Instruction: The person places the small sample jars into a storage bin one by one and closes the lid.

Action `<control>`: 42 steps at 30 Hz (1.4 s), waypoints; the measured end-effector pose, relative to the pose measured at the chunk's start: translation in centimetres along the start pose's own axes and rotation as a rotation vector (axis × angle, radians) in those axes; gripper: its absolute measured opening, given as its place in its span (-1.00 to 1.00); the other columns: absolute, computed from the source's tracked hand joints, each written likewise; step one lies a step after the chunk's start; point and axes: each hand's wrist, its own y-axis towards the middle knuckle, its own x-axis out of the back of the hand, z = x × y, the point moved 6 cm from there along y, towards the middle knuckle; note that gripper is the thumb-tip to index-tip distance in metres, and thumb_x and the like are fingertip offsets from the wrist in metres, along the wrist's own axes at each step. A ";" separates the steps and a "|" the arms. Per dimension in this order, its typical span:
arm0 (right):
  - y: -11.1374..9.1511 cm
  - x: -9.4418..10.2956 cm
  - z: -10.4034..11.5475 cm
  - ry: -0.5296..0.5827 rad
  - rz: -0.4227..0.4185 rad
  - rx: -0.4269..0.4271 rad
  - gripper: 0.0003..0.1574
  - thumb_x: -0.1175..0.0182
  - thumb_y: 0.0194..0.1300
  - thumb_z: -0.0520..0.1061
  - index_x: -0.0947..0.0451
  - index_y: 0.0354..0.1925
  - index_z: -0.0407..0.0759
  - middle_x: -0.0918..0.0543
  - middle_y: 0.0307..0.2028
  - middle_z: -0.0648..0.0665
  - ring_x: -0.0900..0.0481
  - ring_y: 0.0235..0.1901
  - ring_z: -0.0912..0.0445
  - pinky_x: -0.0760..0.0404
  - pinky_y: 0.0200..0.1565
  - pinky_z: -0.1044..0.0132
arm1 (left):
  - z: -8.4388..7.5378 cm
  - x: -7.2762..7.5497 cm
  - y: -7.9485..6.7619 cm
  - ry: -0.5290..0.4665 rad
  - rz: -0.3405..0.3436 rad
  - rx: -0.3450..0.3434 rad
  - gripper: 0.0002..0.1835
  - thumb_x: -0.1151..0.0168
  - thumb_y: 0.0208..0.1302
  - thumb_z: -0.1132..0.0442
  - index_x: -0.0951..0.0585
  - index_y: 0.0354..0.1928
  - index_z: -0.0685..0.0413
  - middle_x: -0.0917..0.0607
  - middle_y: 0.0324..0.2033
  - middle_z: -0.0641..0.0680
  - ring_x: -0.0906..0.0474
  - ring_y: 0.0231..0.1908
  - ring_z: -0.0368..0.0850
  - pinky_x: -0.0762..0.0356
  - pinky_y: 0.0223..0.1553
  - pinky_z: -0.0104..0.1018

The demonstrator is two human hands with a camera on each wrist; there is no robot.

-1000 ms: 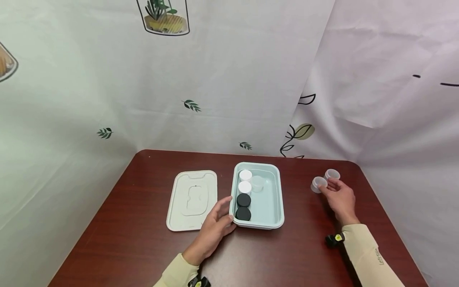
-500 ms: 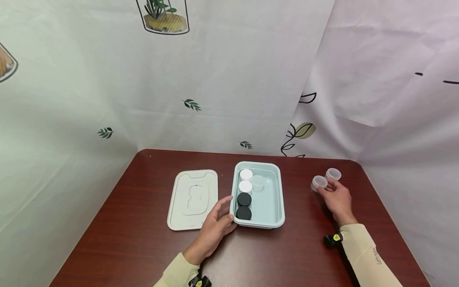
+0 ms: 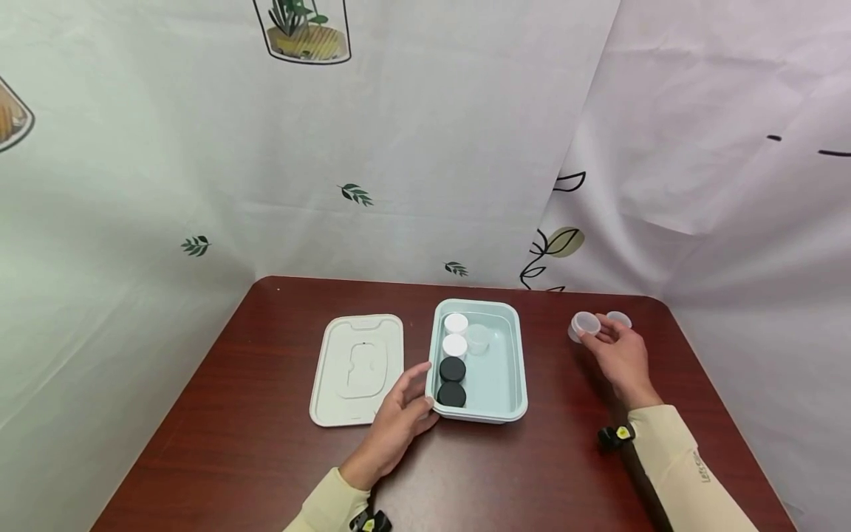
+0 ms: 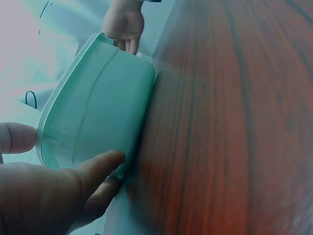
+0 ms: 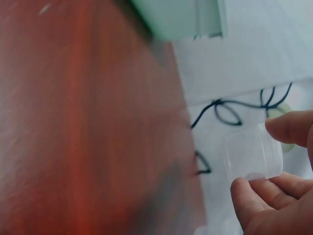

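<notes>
Leaf-printed pale cloth [image 3: 412, 140] hangs behind a reddish-brown bench [image 3: 219, 458]. Toward its far right corner the right hand [image 3: 623, 362] has a small clear cup [image 3: 585, 325] pinched between thumb and fingers, grip closed to the cup's width; a second cup [image 3: 620, 318] shows just behind those fingers. The left hand [image 3: 392, 432], its grip loosely spread, touches the near left corner of a pale green tub [image 3: 500, 373]. Inside stand two white pots [image 3: 455, 346], two black pots [image 3: 452, 394] and a clear pot [image 3: 479, 338]. Left of it lies a flat lid [image 3: 366, 369].
</notes>
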 end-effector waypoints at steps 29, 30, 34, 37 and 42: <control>-3.9 -7.1 9.5 0.007 0.284 0.144 -0.26 -0.45 0.36 -0.04 -0.49 0.41 -0.18 -0.70 0.18 -0.29 -0.71 0.13 -0.13 -0.71 -0.04 0.38 | -0.2 0.0 -0.1 -0.008 0.006 -0.010 -0.31 -0.07 0.54 0.35 -0.17 0.63 0.01 -0.34 0.50 0.40 -0.55 0.29 0.02 -0.53 0.30 0.06; -4.1 -7.4 9.7 -0.004 0.290 0.144 -0.27 -0.45 0.36 -0.04 -0.50 0.41 -0.18 -0.71 0.18 -0.29 -0.71 0.13 -0.14 -0.73 -0.02 0.33 | -0.2 0.0 -0.2 -0.007 0.006 -0.011 -0.31 -0.07 0.54 0.35 -0.17 0.63 0.02 -0.34 0.50 0.41 -0.55 0.29 0.02 -0.53 0.30 0.06; -4.5 -8.8 10.1 -0.058 0.315 0.136 -0.28 -0.46 0.36 -0.02 -0.52 0.39 -0.16 -0.69 0.20 -0.28 -0.70 0.15 -0.15 -0.75 0.06 0.13 | -0.3 0.0 -0.3 -0.005 0.007 -0.014 -0.31 -0.08 0.54 0.34 -0.17 0.63 0.03 -0.33 0.50 0.42 -0.55 0.29 0.02 -0.53 0.31 0.07; -4.7 -9.8 10.5 -0.088 0.340 0.131 -0.29 -0.48 0.34 -0.01 -0.54 0.38 -0.15 -0.67 0.25 -0.27 -0.68 0.18 -0.16 -0.74 0.11 0.04 | -0.3 0.1 -0.4 -0.011 0.004 -0.011 -0.31 -0.08 0.54 0.34 -0.18 0.63 0.02 -0.34 0.50 0.40 -0.56 0.28 0.02 -0.53 0.30 0.07; -4.9 -10.9 10.8 -0.126 0.360 0.144 -0.31 -0.49 0.31 -0.03 -0.57 0.33 -0.19 -0.69 0.24 -0.27 -0.71 0.17 -0.14 -0.73 0.11 0.02 | -0.3 0.0 -0.4 -0.010 0.000 -0.010 -0.32 -0.09 0.54 0.34 -0.19 0.63 0.01 -0.35 0.48 0.41 -0.55 0.29 0.04 -0.51 0.32 0.10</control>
